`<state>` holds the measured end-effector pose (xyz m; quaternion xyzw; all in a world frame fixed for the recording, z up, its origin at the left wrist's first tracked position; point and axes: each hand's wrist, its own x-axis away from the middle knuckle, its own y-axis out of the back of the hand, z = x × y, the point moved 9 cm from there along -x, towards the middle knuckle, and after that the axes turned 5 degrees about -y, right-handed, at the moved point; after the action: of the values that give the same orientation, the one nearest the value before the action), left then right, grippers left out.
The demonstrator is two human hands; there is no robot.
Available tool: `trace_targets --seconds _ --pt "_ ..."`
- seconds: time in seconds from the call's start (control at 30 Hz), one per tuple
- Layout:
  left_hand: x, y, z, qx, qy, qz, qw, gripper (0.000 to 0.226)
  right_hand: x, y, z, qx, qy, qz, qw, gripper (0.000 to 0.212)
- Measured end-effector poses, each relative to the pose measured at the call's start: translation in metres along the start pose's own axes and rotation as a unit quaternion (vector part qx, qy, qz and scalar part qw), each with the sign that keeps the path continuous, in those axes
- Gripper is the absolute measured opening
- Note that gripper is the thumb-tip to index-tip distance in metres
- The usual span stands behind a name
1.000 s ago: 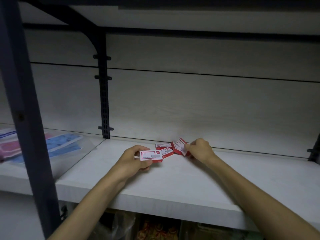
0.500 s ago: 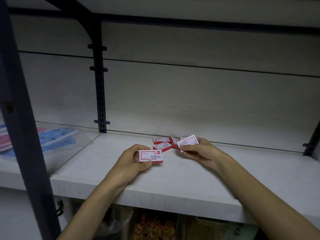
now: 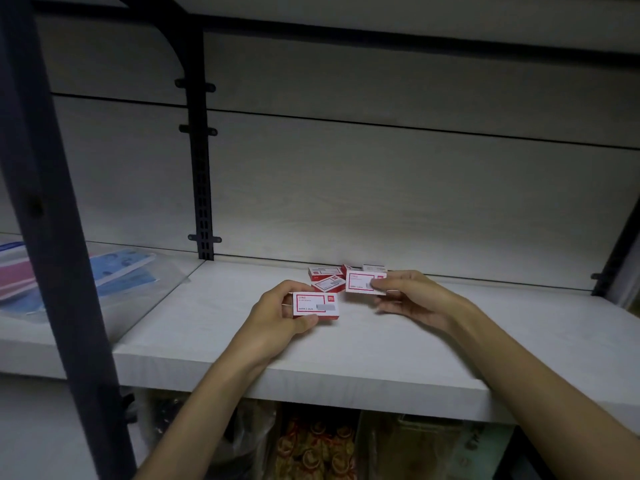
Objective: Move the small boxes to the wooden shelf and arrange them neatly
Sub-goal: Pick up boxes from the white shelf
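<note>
Nearest the front edge of the wooden shelf (image 3: 346,358), the left hand (image 3: 273,320) pinched one small box (image 3: 315,305) by its short end, thumb below and fingers above, holding it just over the board. Slightly farther in, the right hand (image 3: 412,299) gripped a second box (image 3: 363,286) at its right end, face up. Both hands were thus clamped on boxes and stood apart. Beyond them, near the back edge against the rear panel (image 3: 381,202), the remaining boxes (image 3: 325,277) lay in a loose, unaligned cluster. Each box showed a white face with red border and red sides. They appeared light, stiff cardboard, probably easy to crush, so best held by the ends or long edges.
</note>
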<state>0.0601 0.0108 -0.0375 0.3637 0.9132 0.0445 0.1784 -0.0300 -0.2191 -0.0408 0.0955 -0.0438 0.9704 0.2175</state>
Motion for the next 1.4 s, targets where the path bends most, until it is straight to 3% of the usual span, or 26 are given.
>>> trace_targets --seconds 0.1,0.3,0.43,0.63,0.93,1.4 --pt "-0.001 -0.002 0.000 0.011 -0.003 0.008 1.000 0.037 0.014 -0.002 0.002 -0.031 0.016 0.009 0.999 0.025" --pt "-0.001 -0.016 -0.015 0.010 -0.028 0.035 0.999 0.038 0.073 0.021 0.008 -0.050 0.069 -0.053 0.995 0.021" --pt "0.008 -0.052 -0.037 0.037 -0.041 0.051 0.997 0.040 0.124 0.041 0.008 -0.032 0.097 -0.052 0.993 0.034" --pt "0.034 -0.146 -0.064 0.034 -0.055 0.118 0.991 0.039 0.196 0.096 -0.003 -0.010 0.116 -0.096 0.988 0.039" --pt "0.083 -0.310 -0.111 0.047 -0.068 0.148 0.986 0.039 0.319 0.230 -0.035 -0.026 0.113 -0.144 0.983 0.037" --pt "0.148 -0.571 -0.178 0.066 -0.075 0.188 0.977 0.040 0.481 0.444 -0.066 -0.020 0.111 -0.195 0.974 0.051"
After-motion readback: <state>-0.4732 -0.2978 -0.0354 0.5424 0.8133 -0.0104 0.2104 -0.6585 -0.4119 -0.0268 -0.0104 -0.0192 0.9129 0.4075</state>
